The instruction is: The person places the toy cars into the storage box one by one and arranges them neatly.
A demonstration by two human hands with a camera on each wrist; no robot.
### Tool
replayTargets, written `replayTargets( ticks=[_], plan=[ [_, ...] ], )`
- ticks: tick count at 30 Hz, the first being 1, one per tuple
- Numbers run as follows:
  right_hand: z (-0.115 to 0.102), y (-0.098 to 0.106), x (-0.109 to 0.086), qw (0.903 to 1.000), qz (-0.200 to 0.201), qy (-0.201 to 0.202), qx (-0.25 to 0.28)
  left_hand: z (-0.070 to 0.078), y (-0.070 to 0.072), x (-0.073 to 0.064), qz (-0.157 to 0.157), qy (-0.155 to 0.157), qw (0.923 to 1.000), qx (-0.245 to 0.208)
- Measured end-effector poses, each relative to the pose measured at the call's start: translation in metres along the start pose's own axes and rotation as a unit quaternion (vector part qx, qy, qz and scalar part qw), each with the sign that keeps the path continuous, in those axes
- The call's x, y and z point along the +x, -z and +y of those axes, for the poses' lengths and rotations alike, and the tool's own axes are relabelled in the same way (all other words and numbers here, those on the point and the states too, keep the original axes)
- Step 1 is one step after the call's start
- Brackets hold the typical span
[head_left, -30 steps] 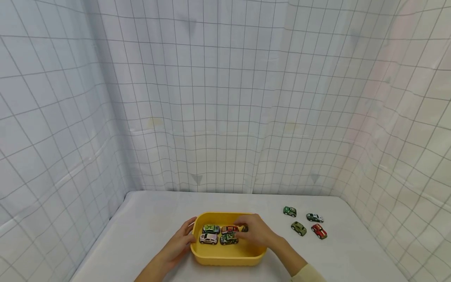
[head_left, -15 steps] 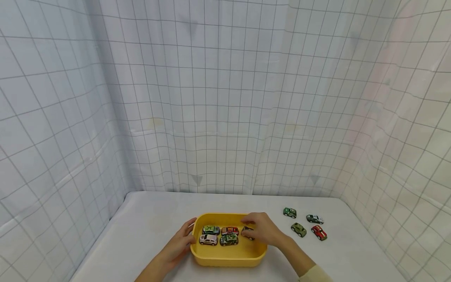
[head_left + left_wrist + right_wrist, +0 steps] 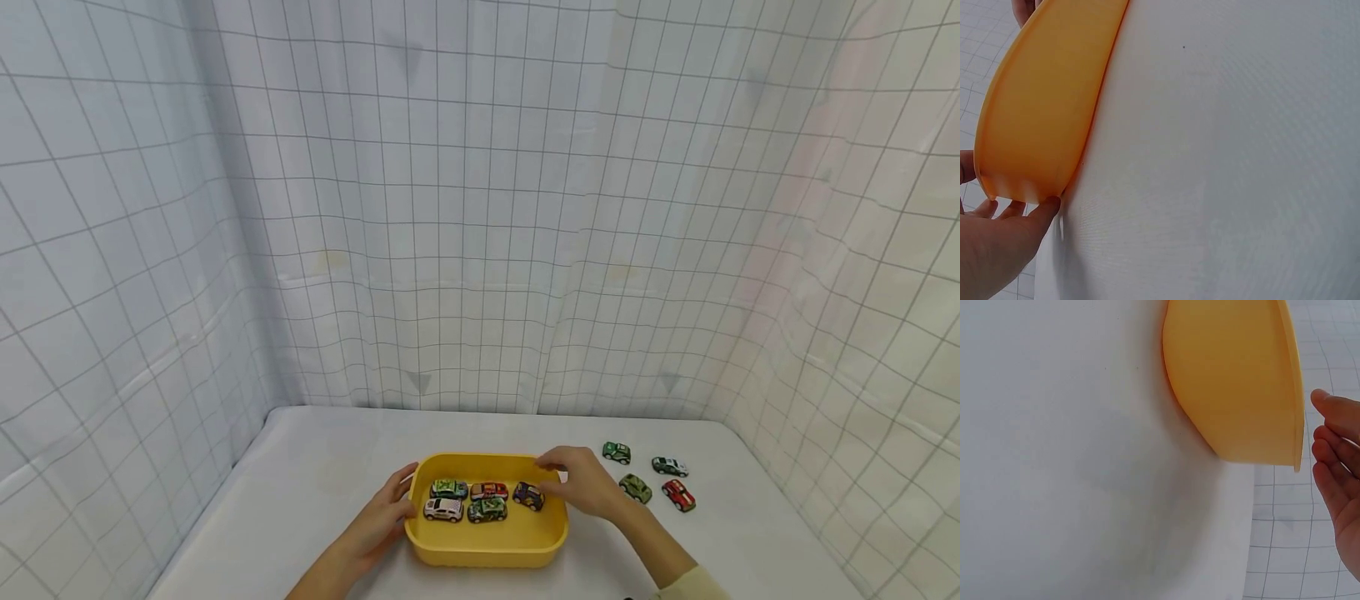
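A yellow plastic bin (image 3: 487, 557) stands on the white table. My left hand (image 3: 381, 521) holds its left end, thumb at the rim and fingers against the outer wall, as the left wrist view shows. Inside are a green toy car (image 3: 449, 489), a white one (image 3: 443, 510), a red one (image 3: 490, 492), a camouflage-green one (image 3: 487, 510) and a dark purple toy car (image 3: 528, 497) set at a slant on the right. My right hand (image 3: 585, 483) hovers over the bin's right rim, fingertips just beside the purple car, thumb and fingers apart with nothing between them.
To the right on the table lie a green toy car (image 3: 617, 452), a white-and-green one (image 3: 670, 467), an olive one (image 3: 635, 488) and a red one (image 3: 678, 495). White gridded curtains (image 3: 480, 250) enclose the back and both sides.
My right hand has set the dark purple car down at the bin's right, let go and drawn back rightward to the rim. The left hand has stayed in place.
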State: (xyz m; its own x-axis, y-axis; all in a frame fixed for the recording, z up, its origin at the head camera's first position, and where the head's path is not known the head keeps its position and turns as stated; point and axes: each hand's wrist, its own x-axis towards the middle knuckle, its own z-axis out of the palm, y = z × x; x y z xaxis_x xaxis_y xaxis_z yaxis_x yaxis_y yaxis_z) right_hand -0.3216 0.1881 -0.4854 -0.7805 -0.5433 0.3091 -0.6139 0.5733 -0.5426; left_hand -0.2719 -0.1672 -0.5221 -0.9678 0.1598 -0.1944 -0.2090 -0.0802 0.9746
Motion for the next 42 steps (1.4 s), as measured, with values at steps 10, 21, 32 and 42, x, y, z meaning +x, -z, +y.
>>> replayTargets(
  ticks=[10, 21, 32, 42],
  plan=[
    [0.015, 0.019, -0.016, 0.9994, 0.027, -0.019, -0.005, -0.003, 0.001, 0.001, -0.005, -0.008, 0.9999, -0.004],
    [0.027, 0.033, -0.029, 0.9984, 0.045, -0.034, -0.013, -0.003, 0.001, 0.001, -0.004, -0.005, 1.0000, -0.003],
    [0.049, 0.054, -0.053, 0.9962, 0.066, -0.056, -0.001, -0.005, 0.001, 0.003, -0.006, -0.008, 1.0000, 0.002],
    [0.068, 0.072, -0.072, 0.9923, 0.077, -0.095, -0.021, -0.004, 0.002, 0.004, -0.005, -0.001, 1.0000, -0.001]
  ],
)
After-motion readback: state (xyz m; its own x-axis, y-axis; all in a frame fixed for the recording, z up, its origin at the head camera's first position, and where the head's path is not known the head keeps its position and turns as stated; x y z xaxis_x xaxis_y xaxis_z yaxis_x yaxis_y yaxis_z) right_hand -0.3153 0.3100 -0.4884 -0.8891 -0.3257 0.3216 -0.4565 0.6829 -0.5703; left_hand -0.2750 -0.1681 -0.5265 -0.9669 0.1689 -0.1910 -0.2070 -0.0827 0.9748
